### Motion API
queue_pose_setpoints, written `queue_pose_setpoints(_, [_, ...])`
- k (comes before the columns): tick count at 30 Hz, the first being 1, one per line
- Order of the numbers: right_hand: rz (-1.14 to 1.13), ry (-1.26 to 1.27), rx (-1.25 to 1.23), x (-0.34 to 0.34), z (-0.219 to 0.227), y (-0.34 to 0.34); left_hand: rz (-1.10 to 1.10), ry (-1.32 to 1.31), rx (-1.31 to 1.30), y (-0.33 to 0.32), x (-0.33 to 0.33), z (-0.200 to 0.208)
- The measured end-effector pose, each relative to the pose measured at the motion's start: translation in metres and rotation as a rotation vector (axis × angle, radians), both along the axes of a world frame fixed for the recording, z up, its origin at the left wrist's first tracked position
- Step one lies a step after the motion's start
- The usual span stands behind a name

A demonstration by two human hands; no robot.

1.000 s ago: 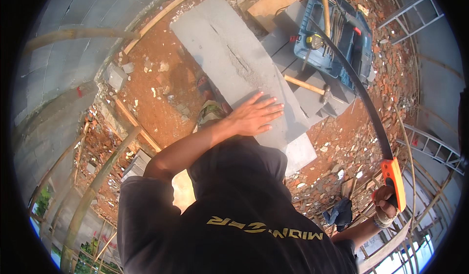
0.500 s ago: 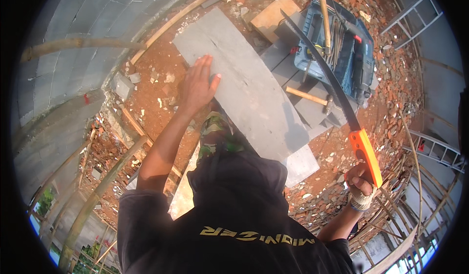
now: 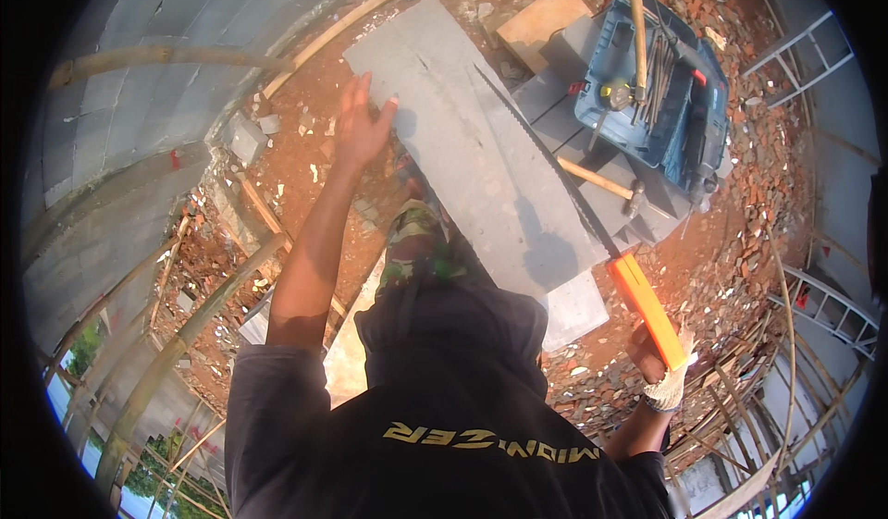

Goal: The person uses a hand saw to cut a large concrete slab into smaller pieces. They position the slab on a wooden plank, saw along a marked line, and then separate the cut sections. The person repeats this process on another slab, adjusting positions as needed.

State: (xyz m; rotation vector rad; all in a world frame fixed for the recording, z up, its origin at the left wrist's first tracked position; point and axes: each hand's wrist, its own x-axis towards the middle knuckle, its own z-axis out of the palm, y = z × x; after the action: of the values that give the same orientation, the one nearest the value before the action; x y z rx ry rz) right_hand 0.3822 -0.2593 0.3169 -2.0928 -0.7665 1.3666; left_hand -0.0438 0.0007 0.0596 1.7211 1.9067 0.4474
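A long grey masonry block (image 3: 453,140) lies in front of me, slanting from far left to near right. My left hand (image 3: 363,130) is at its left edge, fingers stretched and thumb apart, holding nothing. Whether the palm touches the block I cannot tell. In my right hand (image 3: 649,357), which wears a pale knit glove, is the orange handle of a handsaw (image 3: 645,306). Its dark toothed blade runs forward and left along the right side of the block; contact between them is unclear. Shadows of my right hand and the saw fall on the block's near end.
Right of the block, a hammer (image 3: 597,179) rests on more grey blocks. Beyond it sits an open blue tool case (image 3: 601,93) with a drill, bits and a wooden-handled tool. A brown board (image 3: 541,24) lies at the back. Rubble, bamboo poles (image 3: 176,371) and a ladder (image 3: 823,311) surround the area.
The saw has swung left and lowered from the right side to the block's right edge, with my right hand moving left. My left hand has shifted toward the block's outer left edge.
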Motion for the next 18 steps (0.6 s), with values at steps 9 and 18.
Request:
queue_pose_setpoints(9, [0.221,0.057,0.025,-0.005,0.018,-0.057,0.647,-0.909,-0.504,-0.064,0.077,-0.033])
queue_pose_setpoints(18, [0.475,-0.166,-0.042,-0.029,0.055,-0.038,0.793,-1.341,-0.703,-0.076,0.084,-0.040])
